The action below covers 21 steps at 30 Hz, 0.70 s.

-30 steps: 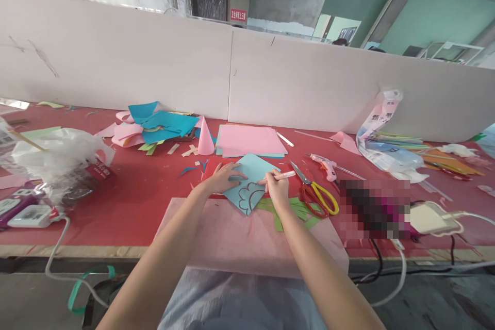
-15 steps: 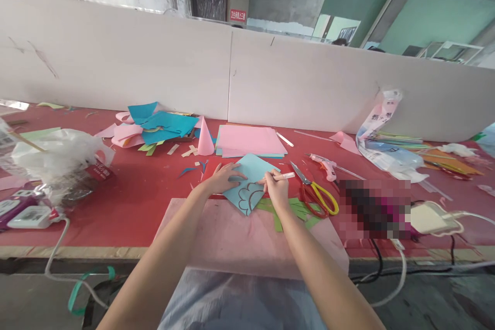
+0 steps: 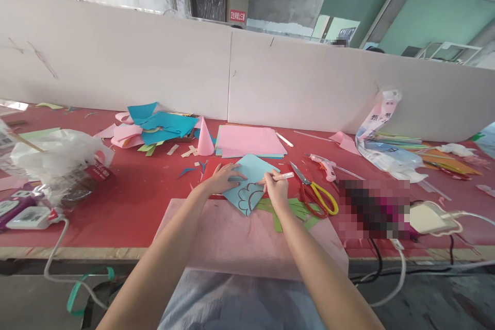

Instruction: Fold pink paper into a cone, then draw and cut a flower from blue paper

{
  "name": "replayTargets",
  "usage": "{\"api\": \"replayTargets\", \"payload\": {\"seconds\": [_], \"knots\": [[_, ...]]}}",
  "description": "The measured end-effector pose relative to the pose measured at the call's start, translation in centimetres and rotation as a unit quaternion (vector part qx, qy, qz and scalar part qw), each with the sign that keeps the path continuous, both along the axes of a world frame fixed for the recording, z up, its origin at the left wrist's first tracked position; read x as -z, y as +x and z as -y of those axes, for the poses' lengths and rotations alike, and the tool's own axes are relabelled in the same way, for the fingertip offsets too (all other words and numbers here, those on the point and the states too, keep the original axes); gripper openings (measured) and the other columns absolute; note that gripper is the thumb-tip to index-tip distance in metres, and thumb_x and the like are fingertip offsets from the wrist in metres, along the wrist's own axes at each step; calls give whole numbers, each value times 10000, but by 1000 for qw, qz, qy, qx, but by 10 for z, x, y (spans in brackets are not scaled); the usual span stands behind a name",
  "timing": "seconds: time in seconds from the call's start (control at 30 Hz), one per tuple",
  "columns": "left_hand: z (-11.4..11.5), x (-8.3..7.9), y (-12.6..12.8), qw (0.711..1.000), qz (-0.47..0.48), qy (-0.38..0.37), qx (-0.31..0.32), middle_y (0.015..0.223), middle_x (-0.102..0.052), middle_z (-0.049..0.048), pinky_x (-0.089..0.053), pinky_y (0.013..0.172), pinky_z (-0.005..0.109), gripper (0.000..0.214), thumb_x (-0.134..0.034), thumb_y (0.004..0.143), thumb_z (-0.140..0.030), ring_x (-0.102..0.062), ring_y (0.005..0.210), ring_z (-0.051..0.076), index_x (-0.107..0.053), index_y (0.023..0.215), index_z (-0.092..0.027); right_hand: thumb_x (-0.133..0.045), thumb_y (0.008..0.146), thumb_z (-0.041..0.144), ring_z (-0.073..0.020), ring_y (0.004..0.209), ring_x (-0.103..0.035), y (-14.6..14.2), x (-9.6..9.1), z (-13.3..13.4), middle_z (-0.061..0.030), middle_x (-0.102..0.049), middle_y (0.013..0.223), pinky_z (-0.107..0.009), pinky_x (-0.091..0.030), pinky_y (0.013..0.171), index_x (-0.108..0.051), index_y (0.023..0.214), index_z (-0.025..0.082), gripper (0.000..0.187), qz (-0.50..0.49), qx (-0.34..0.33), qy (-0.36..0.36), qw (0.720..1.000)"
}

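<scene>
A light blue paper sheet (image 3: 253,172) lies tilted on the red table (image 3: 147,191), with a dark scalloped outline drawn near its lower corner. My left hand (image 3: 223,177) rests flat on the sheet's left side, fingers spread. My right hand (image 3: 277,188) is closed on a pale pen (image 3: 284,176), whose tip touches the sheet's right edge by the drawing. Green paper strips (image 3: 297,210) lie under my right wrist.
Red-and-yellow scissors (image 3: 315,191) and a pink glue gun (image 3: 328,166) lie to the right. Behind are a pink paper stack (image 3: 250,140), a pink cone (image 3: 204,136) and blue scraps (image 3: 162,125). A plastic bag (image 3: 54,154) sits left, cables and a power strip (image 3: 433,216) right.
Almost nothing differs. My right hand with the pen has shifted very slightly along the blue sheet's edge; my left hand stays in place.
</scene>
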<state>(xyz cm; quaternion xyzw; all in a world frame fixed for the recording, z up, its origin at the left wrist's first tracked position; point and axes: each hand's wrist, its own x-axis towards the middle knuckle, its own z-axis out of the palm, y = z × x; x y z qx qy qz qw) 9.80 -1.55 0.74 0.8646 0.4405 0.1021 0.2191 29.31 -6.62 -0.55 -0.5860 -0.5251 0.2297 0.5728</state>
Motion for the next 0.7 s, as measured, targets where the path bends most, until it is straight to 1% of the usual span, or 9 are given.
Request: {"api": "replayTargets", "payload": {"seconds": [0.17,0.37,0.47,0.6,0.7], "knots": [[0,-1,0,1000,2,-4,-1,1422,-266,-88,-27,1075,488,315,-494,790,-313,-189,1318,214,-575,1077,-418,-439,707,223,-125,336,-445,0,1,0,51,-513,373,-237,-301,381,-295,490,236,260,-28,11,-23,999],[1,-1,0,1000,-4,0,-1,1425,-259,-92,-11,1074,487,310,-485,796,-327,-188,1318,222,-572,1080,-417,-450,720,242,-132,379,-483,0,-1,1,60,-450,322,-234,-375,473,-358,487,233,251,-3,3,-8,1000],[0,-1,0,1000,-7,-1,-1,1426,-255,-91,-8,1073,491,320,-482,795,-322,-185,1318,224,-566,1089,-414,-450,720,241,-137,392,-499,0,0,1,62,-436,313,-225,-355,441,-345,489,233,254,-1,3,-7,1000],[-1,1,0,1000,0,1,1,1426,-258,-87,-14,1074,483,324,-488,788,-302,-182,1320,219,-575,1080,-414,-438,710,217,-120,332,-440,0,1,0,61,-478,341,-224,-280,367,-289,490,231,265,-21,13,-27,999],[-1,2,0,1000,4,2,1,1424,-264,-88,-20,1074,486,317,-493,787,-306,-191,1319,223,-580,1073,-412,-444,720,225,-125,364,-473,0,0,1,65,-447,318,-216,-321,405,-326,488,226,261,-11,7,-17,1000]]}}
